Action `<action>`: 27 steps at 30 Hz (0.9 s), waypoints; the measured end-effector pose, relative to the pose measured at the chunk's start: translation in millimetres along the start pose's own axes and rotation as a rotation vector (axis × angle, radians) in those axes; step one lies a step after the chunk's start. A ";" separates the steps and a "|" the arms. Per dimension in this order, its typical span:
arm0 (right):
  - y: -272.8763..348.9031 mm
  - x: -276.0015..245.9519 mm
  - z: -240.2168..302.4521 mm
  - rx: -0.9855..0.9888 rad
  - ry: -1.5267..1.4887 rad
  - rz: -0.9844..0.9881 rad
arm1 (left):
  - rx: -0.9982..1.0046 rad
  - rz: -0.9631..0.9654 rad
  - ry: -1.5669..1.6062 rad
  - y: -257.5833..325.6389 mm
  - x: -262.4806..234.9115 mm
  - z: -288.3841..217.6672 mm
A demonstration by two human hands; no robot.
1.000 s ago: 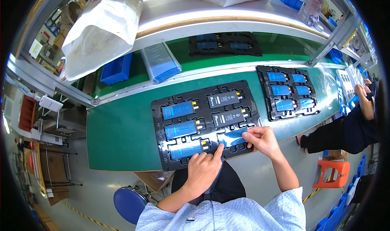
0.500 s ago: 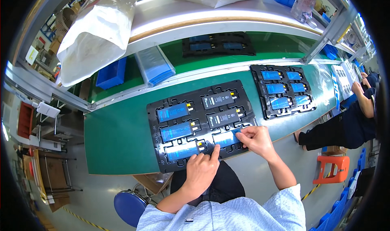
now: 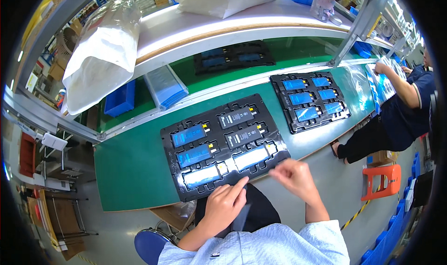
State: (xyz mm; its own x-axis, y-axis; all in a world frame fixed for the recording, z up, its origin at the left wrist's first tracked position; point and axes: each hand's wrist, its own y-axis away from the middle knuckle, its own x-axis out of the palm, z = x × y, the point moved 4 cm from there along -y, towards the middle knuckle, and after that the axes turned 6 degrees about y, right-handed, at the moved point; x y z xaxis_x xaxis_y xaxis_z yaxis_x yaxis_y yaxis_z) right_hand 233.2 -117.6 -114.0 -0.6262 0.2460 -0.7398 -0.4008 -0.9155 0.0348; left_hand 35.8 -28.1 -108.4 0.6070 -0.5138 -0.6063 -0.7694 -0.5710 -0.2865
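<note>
Six flat cells [image 3: 188,135] to count in near black tray [image 3: 212,117], set at front edge of green bench [image 3: 130,172], toward its left end. Blue faces down left column, with lower-left cell [image 3: 202,175] washed out by glare. In right column, dark printed faces on upper-right cell [image 3: 236,118] and middle-right cell [image 3: 244,137]; on lower-right cell [image 3: 254,157], only bright glare (cannot tell blue from dark there).

Left hand [image 3: 225,207] by tray's front side, at bench's front edge: index stretched forward, other fingers curled under. Cannot tell if gripping anything; bluish-grey strip [image 3: 241,218] just beneath, possibly film. Right hand [image 3: 296,180] just off tray's front-right corner, motion-blurred: thumb and fingers drawn in close, too smeared to tell whether meeting or pinching anything.

Farther right along bench, toward back edge: second black tray [image 3: 287,108], six blue-faced cells [image 3: 298,98] in it, well apart from both hands.

Step in hand, as judged: taking blue film off cells, at lower-right cell. Would call next for checking that face out of glare, then a fingertip pinch at a film corner, with left index steadying lightly.
</note>
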 end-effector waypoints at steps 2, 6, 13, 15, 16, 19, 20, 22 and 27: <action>20.9 20.1 -10.3 0.001 -0.168 0.273 | -0.007 0.012 0.238 12.3 -0.5 -4.5; 57.5 68.9 -39.8 0.171 -0.626 0.554 | 0.037 -0.028 0.333 22.2 8.5 -9.3; 62.3 68.4 -20.2 0.086 -0.939 0.234 | -0.247 -0.067 0.549 45.1 17.9 10.8; 60.7 58.2 -15.5 -0.013 -0.817 0.229 | -0.245 -0.054 0.798 48.7 23.2 18.2; 59.5 53.8 -13.1 -0.062 -0.755 0.224 | -0.251 -0.053 0.862 49.5 23.3 20.3; 56.9 49.9 -11.6 -0.077 -0.712 0.212 | -0.308 -0.067 0.961 50.9 23.7 20.2; 57.4 48.6 -11.5 -0.065 -0.710 0.206 | -0.304 -0.060 0.952 52.0 26.6 23.4; 57.2 45.4 -9.6 -0.045 -0.707 0.197 | -0.391 -0.112 0.933 49.2 24.6 19.9; 54.5 35.6 -5.0 -0.066 -0.711 0.022 | -0.359 -0.030 0.874 52.6 30.0 29.2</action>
State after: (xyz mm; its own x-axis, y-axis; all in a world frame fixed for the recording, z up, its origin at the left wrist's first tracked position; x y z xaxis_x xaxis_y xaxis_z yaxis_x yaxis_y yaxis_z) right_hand 192.4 -160.3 -141.7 -0.9273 0.3543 -0.1210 -0.3555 -0.9346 -0.0123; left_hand 7.7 -54.8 -163.3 0.6718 -0.7103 0.2103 -0.7319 -0.6802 0.0405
